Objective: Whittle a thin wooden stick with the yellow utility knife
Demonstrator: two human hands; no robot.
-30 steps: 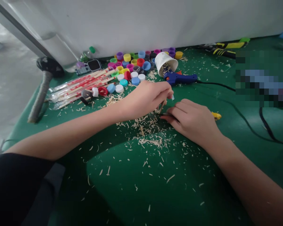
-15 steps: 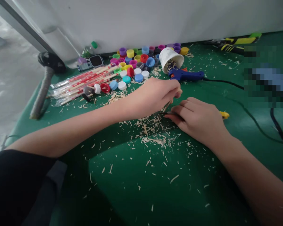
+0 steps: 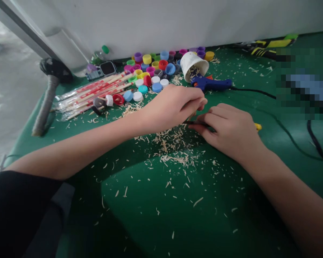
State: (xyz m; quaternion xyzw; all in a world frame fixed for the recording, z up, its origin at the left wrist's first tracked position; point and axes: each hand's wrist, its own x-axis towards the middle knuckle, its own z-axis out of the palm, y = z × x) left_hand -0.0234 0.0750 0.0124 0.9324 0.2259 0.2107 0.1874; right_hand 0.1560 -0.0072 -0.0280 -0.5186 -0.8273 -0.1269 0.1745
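Note:
My left hand (image 3: 172,107) is closed in a pinch on a thin wooden stick (image 3: 190,117), of which only a short piece shows below the fingers. My right hand (image 3: 228,130) is closed round a knife with a dark blade (image 3: 191,123) and a yellow handle end (image 3: 257,126) that sticks out behind the hand. The blade tip meets the stick just above the green table (image 3: 156,200). A heap of pale wood shavings (image 3: 172,147) lies under and in front of both hands.
At the back lie several coloured bottle caps (image 3: 153,71), a tipped white paper cup (image 3: 193,65), a blue glue gun (image 3: 211,84) with a black cable (image 3: 285,129), wrapped chopsticks (image 3: 94,91), a smartwatch (image 3: 107,68) and a hammer (image 3: 50,93). Yellow-black pliers (image 3: 266,48) rest far right.
Both hands have shifted slightly up and closer together. The stick now shows less below my left fingers. The camera view moved a little.

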